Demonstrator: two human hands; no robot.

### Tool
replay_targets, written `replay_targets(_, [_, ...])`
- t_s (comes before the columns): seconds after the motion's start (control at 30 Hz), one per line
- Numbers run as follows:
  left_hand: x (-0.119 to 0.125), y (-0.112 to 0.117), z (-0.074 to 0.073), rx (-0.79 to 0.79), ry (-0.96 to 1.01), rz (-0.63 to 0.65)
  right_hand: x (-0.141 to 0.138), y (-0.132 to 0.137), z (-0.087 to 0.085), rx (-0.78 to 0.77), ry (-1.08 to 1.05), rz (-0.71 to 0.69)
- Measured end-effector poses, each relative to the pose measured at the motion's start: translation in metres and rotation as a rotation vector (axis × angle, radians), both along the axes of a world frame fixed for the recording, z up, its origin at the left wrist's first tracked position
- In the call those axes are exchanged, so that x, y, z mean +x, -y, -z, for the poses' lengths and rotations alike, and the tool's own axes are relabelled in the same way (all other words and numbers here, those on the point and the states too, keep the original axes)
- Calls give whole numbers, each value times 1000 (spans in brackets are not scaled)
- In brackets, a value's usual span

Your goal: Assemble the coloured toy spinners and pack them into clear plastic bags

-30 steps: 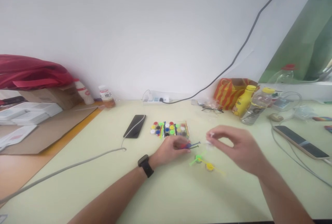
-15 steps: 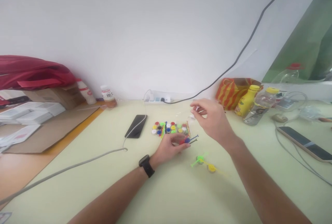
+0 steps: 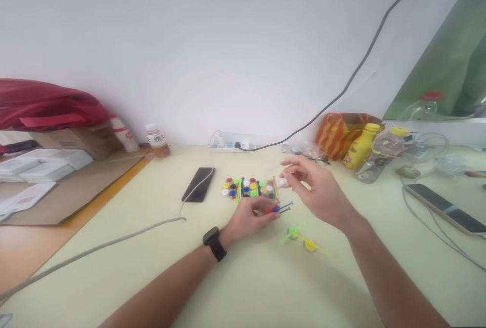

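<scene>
My left hand (image 3: 248,219) is closed on small plastic pieces with red and blue round parts (image 3: 276,209); thin blue and dark sticks (image 3: 286,208) jut out to the right. My right hand (image 3: 319,191) hovers to the right of it with thumb and fingertips pinched; something small and whitish is at the tips, too blurred to name. Behind my left hand are rows of coloured round caps (image 3: 246,186) with thin sticks between them. A green piece (image 3: 292,233) and a yellow piece (image 3: 310,245), each round with a stick, lie on the table before my right hand.
A black phone (image 3: 198,185) with a cable lies left of the caps. A power strip (image 3: 231,145) sits by the wall. Bottles (image 3: 381,156) and a striped bag (image 3: 334,133) stand back right, near another phone (image 3: 448,209). Cardboard (image 3: 76,191) and white boxes occupy the left.
My right hand has come down slightly and nearer to me, still pinched. Clear plastic and small items by the wall now show behind it. My left hand keeps its hold, nearly unmoved.
</scene>
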State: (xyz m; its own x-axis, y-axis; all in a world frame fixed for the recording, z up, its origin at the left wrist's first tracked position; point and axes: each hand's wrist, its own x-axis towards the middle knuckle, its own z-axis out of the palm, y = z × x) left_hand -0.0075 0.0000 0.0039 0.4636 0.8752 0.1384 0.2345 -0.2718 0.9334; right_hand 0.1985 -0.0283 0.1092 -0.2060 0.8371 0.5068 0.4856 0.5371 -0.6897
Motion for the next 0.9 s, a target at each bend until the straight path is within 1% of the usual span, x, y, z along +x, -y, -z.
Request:
replay_targets(0.07, [0,1,-1,30,-18,10,0,3,-1,-47,16,-65])
replay_targets(0.23, [0,2,-4,60,-18,23,-4,6,-6,-101,116,-135])
replay_targets(0.33, [1,2,-4,73,-26,25,-7,6,-10,-85,139,-155])
replay_targets(0.5, [1,2,-2,107,-1,44,-14,5,-11,-47,159,-145])
replay_targets(0.63, [1,1,-1,104,10,47,-13,9,-12,-102,194,-223])
replay_targets(0.7, [0,1,-2,94,11,47,-7,11,-13,-95,217,-253])
replay_targets(0.77, [0,2,-4,77,11,39,3,11,-13,-31,185,-194])
replay_targets(0.9, [-1,4,-8,86,-5,22,31,11,-6,147,9,33])
